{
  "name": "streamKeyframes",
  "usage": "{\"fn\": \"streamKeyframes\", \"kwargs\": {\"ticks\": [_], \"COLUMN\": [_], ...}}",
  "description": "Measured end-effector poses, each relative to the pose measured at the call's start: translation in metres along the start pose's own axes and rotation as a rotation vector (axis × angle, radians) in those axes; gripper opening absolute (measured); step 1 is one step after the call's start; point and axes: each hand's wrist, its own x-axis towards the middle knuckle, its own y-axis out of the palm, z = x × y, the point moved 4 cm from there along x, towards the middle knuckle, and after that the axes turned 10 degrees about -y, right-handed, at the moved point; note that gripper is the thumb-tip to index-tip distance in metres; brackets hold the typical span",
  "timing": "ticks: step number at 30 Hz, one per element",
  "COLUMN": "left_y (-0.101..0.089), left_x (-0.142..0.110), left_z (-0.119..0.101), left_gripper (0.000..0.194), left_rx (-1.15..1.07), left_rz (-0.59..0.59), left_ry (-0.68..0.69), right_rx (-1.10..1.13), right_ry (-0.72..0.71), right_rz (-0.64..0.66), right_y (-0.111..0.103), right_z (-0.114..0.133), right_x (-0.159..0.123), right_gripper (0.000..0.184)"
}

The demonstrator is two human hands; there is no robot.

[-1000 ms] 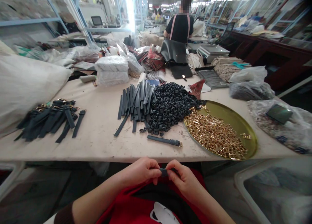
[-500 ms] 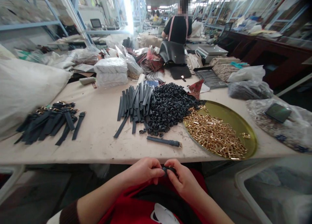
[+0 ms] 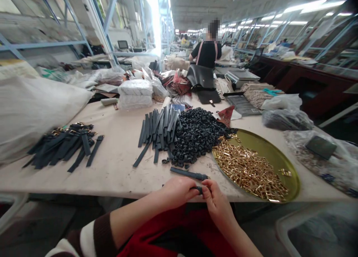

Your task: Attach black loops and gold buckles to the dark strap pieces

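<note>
Both hands work at the table's front edge, fingertips close together. My left hand (image 3: 179, 192) is closed on a dark leather strap (image 3: 198, 189), mostly hidden by the fingers. My right hand (image 3: 216, 198) pinches the same strap's other end. Just beyond them lies a finished-looking strap (image 3: 187, 173) with a gold buckle at its right end. Farther back are a pile of flat dark straps (image 3: 160, 128) and a heap of small dark loops (image 3: 198, 136). To the right, a round gold-coloured tray (image 3: 275, 145) holds many gold buckles (image 3: 248, 167).
Buckled straps (image 3: 63, 145) are piled at the left beside a big white sack (image 3: 41, 104). Plastic-wrapped bundles (image 3: 135, 95), a black bag (image 3: 203, 78) and a clear bag of pieces (image 3: 299, 145) lie around the table. Beyond the table stands a person (image 3: 207, 54).
Both hands have risen from over the lap to the table's edge, still holding the strap. The camera view has tilted upward, so the table sits lower.
</note>
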Motion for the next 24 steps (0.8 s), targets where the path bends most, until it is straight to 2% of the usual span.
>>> {"fn": "streamKeyframes", "kwargs": {"ticks": [3,5,10,13,15,16,21,23,24], "left_y": [0.001,0.006,0.017,0.013,0.000,-0.011,-0.099,-0.129,-0.138], "left_x": [0.021,0.030,0.035,0.026,0.012,0.001,-0.070,-0.091,-0.097], "left_z": [0.003,0.004,-0.006,0.003,0.032,0.055,0.191,0.228,0.238], "left_gripper": [0.024,0.017,0.016,0.015,0.014,0.014,0.032,0.035,0.036], "left_rx": [0.191,0.309,0.392,0.389,0.327,0.278,0.356,0.394,0.412], "left_rz": [-0.158,-0.195,-0.192,-0.176,-0.181,-0.194,-0.400,-0.459,-0.488], "left_ry": [0.055,0.063,0.066,0.035,-0.103,-0.238,-0.776,-0.936,-0.981], "right_rx": [-0.307,-0.380,-0.228,0.039,0.181,0.208,0.128,0.080,0.063], "right_ry": [-0.078,-0.126,-0.082,-0.025,0.043,0.074,0.133,0.153,0.156], "right_rz": [-0.108,-0.158,-0.166,-0.192,-0.227,-0.223,-0.106,-0.100,-0.100], "right_y": [-0.008,-0.005,0.013,0.015,0.015,0.015,0.024,0.026,0.027], "right_z": [-0.011,-0.018,-0.034,-0.045,-0.054,-0.057,-0.059,-0.060,-0.060], "right_x": [0.023,0.035,0.040,0.034,0.030,0.029,0.031,0.033,0.034], "right_gripper": [0.029,0.030,0.034,0.038,0.043,0.044,0.044,0.045,0.046]}}
